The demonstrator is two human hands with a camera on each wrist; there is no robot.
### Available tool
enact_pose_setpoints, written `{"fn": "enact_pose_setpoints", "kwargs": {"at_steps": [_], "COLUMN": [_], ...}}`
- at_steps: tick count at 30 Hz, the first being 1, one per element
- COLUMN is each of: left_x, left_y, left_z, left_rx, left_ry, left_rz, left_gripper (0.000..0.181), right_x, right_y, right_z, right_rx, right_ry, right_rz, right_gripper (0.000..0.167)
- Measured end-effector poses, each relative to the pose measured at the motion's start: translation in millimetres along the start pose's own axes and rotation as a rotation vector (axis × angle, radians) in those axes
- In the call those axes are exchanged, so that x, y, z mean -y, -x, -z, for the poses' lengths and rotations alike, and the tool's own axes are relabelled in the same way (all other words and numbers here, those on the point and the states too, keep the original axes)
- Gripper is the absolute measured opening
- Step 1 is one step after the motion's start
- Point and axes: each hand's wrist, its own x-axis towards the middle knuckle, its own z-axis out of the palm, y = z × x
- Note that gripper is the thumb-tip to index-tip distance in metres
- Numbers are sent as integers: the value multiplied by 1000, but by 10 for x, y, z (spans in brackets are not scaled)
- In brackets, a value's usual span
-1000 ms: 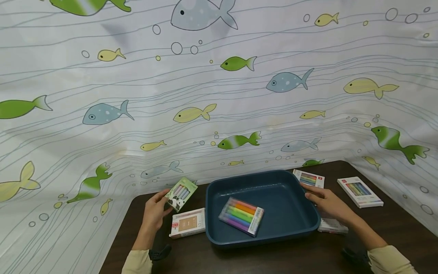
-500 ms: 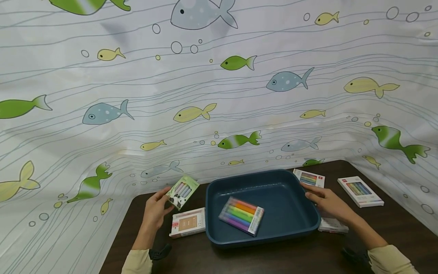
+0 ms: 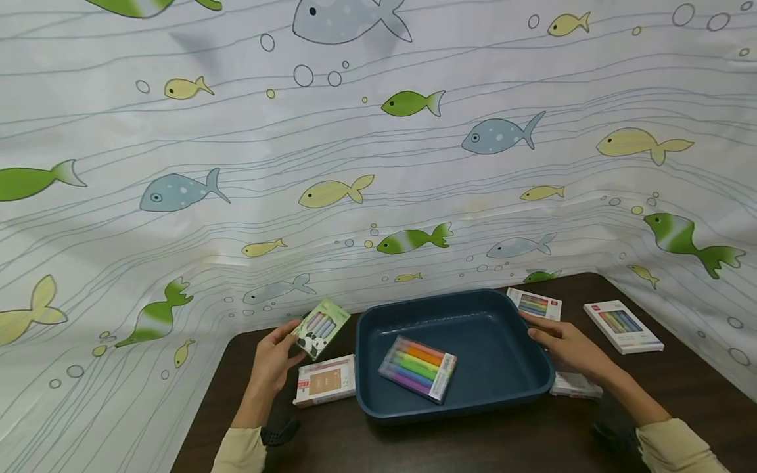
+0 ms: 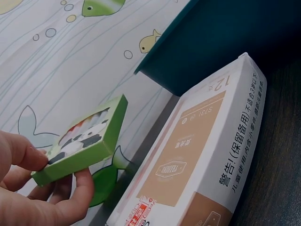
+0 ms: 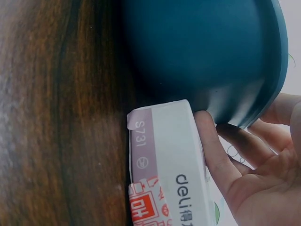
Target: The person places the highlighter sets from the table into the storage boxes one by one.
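Early stage, est.: 1 marker pk (image 3: 418,369) in tray (image 3: 497,361), approx. 8 o'clock. L hand (image 3: 274,358) pinches panda box (image 3: 322,328) outside, 9 o'clock; R hand (image 3: 569,346) grips rim (image 3: 449,412), 3 o'clock. 4 boxes (image 3: 326,381) o/s.

Deli box (image 5: 174,155): lower end cut off in my right-wrist view. Panda box (image 3: 322,330): one corner hidden by left grip (image 3: 275,355). Marker pack (image 3: 414,366): label (image 3: 443,379) too small to read.

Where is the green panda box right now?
In the head view, the green panda box is held by the left hand, appearing left of the blue tray and above the white-and-brown box.
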Motion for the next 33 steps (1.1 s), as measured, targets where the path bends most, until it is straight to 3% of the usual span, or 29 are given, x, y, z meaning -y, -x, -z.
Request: {"fn": "enact_pose_setpoints", "kwargs": {"at_steps": [11, 20, 25, 33], "left_x": [-86, -115, -131, -140], "left_y": [9, 31, 36, 110], "left_z": [-9, -39, -63, -138], "left_rx": [21, 33, 32, 47], "left_ry": [34, 38, 39, 12], "left_rz": [-11, -14, -24, -20], "left_gripper": [42, 41, 40, 42], "right_x": [15, 1, 1, 6], "right_y": [-40, -31, -15, -4], "right_z": [22, 7, 0, -2], "right_rx": [10, 3, -19, 0], "right_ry": [-50, -41, 14, -23], "right_rz": [2, -15, -1, 3], "right_gripper": [60, 61, 59, 59]}}
